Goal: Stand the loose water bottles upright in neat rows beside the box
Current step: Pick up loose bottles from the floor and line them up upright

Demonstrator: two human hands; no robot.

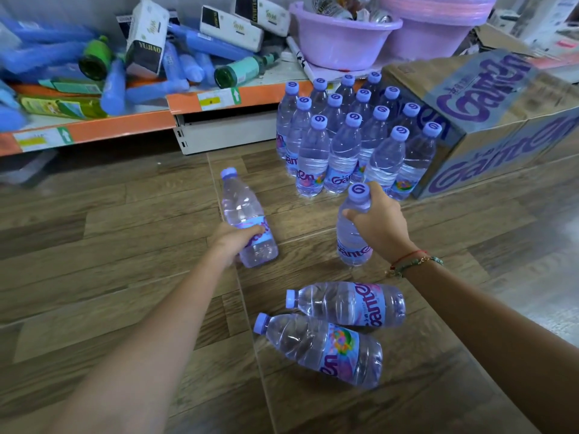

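A: Water bottles, where are they rn?

B: Most stand upright in a block point(354, 133) on the wood floor point(109, 245), right beside the cardboard box point(501, 120), touching its left side. Rows run back toward the shelf point(125, 120). Purple caps up, labels facing fwd.

A: And the loose ones?

B: Four. Left hand point(233, 241) is wrapped around the lower half of a lying bottle point(242, 211), cap pointing away from the person, fingers over the label. Right hand point(380, 222) is clenched on the neck and shoulder of an upright bottle point(352, 236), just in front of the block, base at or near the floor; can't tell if it touches.

A: Other two?

B: On their sides near the person, caps to the left. The farther bottle point(347, 303) and the nearer bottle point(322, 349) touch, the nearer one tilted a bit.

A: Anything else w/ the hands?

B: Bracelets point(413, 261) on the right wrist. Behind, the shelf holds blue items, boxes, green bottles; lilac basins point(341, 39) sit above the block.
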